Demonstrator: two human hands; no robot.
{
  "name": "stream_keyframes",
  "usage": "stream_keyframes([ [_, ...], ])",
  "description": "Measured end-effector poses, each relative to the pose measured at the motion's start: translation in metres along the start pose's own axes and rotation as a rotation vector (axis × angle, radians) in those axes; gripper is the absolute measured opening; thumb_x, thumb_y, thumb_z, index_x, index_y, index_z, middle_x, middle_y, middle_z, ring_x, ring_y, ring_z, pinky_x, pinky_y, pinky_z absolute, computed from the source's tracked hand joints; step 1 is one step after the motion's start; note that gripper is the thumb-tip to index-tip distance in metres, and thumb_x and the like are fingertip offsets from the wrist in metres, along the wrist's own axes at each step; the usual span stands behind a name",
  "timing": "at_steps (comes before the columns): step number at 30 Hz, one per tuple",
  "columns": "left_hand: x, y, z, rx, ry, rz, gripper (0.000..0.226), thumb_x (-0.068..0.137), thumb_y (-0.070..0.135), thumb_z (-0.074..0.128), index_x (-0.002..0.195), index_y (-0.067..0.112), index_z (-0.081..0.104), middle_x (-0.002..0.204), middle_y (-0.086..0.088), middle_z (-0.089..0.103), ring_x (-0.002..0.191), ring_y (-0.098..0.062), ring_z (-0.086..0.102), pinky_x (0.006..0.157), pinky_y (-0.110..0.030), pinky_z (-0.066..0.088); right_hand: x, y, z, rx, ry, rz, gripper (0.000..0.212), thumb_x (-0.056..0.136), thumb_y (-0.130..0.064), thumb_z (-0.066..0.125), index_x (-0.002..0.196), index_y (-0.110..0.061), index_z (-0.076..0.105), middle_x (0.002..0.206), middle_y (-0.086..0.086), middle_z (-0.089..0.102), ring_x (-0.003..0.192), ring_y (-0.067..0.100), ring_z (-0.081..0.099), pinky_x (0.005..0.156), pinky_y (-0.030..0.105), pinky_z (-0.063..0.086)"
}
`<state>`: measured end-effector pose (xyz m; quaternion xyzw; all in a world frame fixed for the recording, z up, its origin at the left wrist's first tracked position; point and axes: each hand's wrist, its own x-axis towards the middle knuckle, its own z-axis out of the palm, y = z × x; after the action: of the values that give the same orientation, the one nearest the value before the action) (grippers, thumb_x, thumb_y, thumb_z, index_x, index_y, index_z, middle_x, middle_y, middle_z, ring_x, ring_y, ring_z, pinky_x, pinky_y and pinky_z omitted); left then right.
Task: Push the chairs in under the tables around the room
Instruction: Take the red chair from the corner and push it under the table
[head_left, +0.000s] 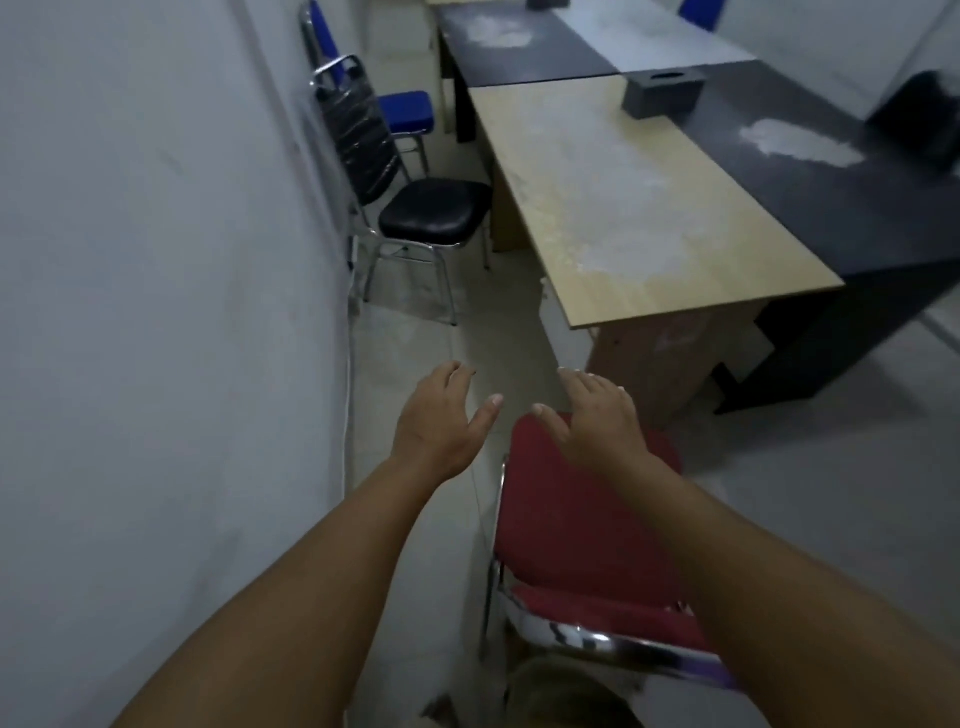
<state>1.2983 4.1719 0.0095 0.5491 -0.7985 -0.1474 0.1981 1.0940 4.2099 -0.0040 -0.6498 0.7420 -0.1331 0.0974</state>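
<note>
I have both hands out in front, fingers spread and gripping nothing, probably reaching ahead along the aisle. My right hand (602, 415) floats above the red chair (582, 519), which stands directly below me, short of the wooden tabletop (623, 208); my left hand (441, 415) hangs over bare floor just left of it. The black chair (426, 213) sits well ahead by the wall, its seat only partly tucked under.

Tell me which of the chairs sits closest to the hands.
The red chair, directly below the right hand. The black chair and the blue chair stand farther off along the wall, beside the tables.
</note>
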Motion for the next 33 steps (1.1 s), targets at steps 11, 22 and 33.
stream_keyframes([
  [11,-0.042,0.045,0.019,-0.158,-0.116,0.331,0.059,0.096,0.051,0.045,0.143,0.015,0.042,0.142,-0.004,0.048,0.129,-0.018,0.045,0.102,-0.033,0.042,-0.11,0.036,-0.015,-0.093,0.008,0.293,0.07,0.096,-0.061,0.038,0.151,-0.018,0.031,0.15,0.007,0.042,0.14,0.026,0.033,0.115,0.05,0.02],
  [22,-0.098,0.102,0.049,-0.317,-0.301,0.493,0.048,0.094,0.047,0.054,0.132,0.018,0.054,0.131,-0.001,0.059,0.118,-0.017,0.054,0.097,-0.031,0.045,-0.202,0.075,-0.037,-0.049,0.022,0.531,0.056,0.097,-0.055,0.044,0.138,-0.017,0.049,0.127,0.013,0.063,0.115,0.034,0.056,0.096,0.042,0.042],
  [33,-0.157,0.101,0.061,-0.189,-0.513,0.737,0.058,0.093,0.062,0.039,0.131,0.021,0.053,0.123,0.003,0.061,0.107,-0.014,0.057,0.082,-0.026,0.044,-0.242,0.075,-0.025,-0.218,-0.008,0.543,0.069,0.097,-0.063,0.019,0.066,-0.02,0.063,0.059,-0.004,0.058,0.06,0.017,0.053,0.074,0.034,0.041],
])
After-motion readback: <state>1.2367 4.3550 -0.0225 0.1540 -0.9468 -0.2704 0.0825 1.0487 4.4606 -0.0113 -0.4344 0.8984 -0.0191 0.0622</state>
